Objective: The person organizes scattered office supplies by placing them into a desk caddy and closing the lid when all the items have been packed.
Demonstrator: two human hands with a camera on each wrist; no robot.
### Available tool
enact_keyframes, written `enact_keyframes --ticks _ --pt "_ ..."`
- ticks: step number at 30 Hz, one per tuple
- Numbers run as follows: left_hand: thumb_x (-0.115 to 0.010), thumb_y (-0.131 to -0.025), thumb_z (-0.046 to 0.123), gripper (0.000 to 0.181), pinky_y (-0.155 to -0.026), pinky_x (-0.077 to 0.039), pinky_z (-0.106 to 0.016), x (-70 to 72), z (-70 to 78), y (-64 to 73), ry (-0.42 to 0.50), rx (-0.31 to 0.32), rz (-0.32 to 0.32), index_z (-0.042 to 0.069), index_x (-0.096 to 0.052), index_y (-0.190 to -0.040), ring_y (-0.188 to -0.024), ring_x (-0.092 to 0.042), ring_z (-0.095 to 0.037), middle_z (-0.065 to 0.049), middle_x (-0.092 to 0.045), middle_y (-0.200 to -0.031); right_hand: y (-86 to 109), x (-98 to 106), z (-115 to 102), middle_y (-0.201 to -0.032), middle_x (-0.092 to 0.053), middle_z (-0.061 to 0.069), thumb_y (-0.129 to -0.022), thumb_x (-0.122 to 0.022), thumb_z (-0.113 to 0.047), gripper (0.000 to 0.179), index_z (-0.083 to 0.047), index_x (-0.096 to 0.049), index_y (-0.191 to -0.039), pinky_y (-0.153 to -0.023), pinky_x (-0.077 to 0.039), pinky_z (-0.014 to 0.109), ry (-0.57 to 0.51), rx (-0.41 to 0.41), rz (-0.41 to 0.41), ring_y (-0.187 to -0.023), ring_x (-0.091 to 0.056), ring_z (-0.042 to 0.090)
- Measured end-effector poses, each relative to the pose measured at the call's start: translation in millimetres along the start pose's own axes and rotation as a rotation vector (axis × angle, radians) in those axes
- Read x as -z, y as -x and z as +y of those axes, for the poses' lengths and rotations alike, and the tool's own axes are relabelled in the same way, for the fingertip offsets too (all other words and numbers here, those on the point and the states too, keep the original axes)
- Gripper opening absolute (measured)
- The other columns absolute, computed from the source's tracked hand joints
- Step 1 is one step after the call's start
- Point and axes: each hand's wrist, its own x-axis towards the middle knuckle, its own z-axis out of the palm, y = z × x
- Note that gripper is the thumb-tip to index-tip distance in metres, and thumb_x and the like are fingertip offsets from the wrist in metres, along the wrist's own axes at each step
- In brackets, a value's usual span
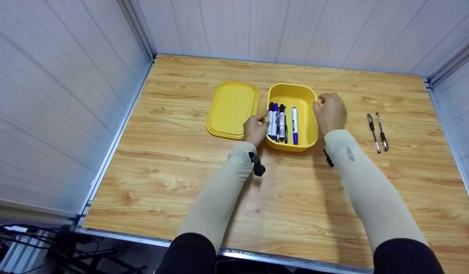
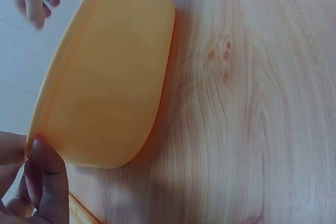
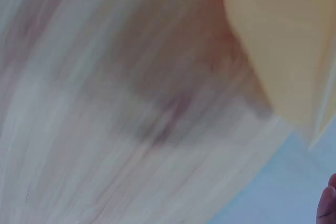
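Observation:
An open yellow plastic box [image 1: 307, 131] stands on the wooden table, with several markers and dark pens lying side by side along its left half. One white marker [image 1: 294, 123] with a blue cap lies a little apart from them, nearer the middle. My left hand [image 1: 255, 128] pinches the box's left rim between thumb and fingers, plain in the left wrist view on the box wall [image 2: 105, 77]. By the right rim hovers my right hand [image 1: 332, 113], its fingers loosely bent and holding nothing. The right wrist view is blurred, with fingertips [image 3: 326, 205] apart from the box.
Left of the box lies its flat yellow lid [image 1: 234, 108], close beside my left hand. To the right, a clear-barrelled pen [image 1: 374, 133] and a second pen [image 1: 382, 132] rest on the table [image 1: 287, 198]. Pale panels [image 1: 234, 30] wall in the back and sides.

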Motion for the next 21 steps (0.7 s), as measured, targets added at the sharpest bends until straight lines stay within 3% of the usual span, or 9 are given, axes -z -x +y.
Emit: enact_keyframes --ticks 6,12,21 --pt "-0.062 -0.081 0.006 0.037 -0.046 -0.034 -0.019 0.5 0.8 -0.6 0.009 0.009 -0.009 0.013 -0.061 -0.117 -0.063 -0.045 -0.009 0.002 -0.059 -0.081 -2.9 26 38 -0.105 -0.056 0.013 -0.09 -0.05 -0.024 0.036 -0.003 -0.056 -0.118 -0.077 -0.046 0.039 0.005 -0.132 -0.027 -0.092 -0.053 0.026" --pt "-0.063 -0.081 0.007 0.037 -0.043 -0.032 -0.019 2.3 0.0 -1.2 0.016 0.012 -0.002 0.015 -0.061 -0.117 -0.063 -0.044 -0.009 0.003 -0.058 -0.082 3.8 44 80 -0.107 -0.054 0.02 -0.089 -0.051 -0.027 0.042 0.001 -0.054 -0.12 -0.079 -0.043 0.045 0.005 -0.204 -0.027 -0.095 -0.051 0.033" --pt "-0.063 -0.081 0.008 0.037 -0.043 -0.031 -0.018 4.1 -3.7 2.4 0.004 0.008 -0.008 0.015 -0.061 -0.117 -0.059 -0.042 -0.007 0.004 -0.058 -0.081 33.4 58 136 -0.114 -0.049 0.021 -0.089 -0.048 -0.037 0.052 0.0 -0.049 -0.126 -0.081 -0.042 0.045 0.002 -0.417 -0.129 -0.098 -0.049 0.034"
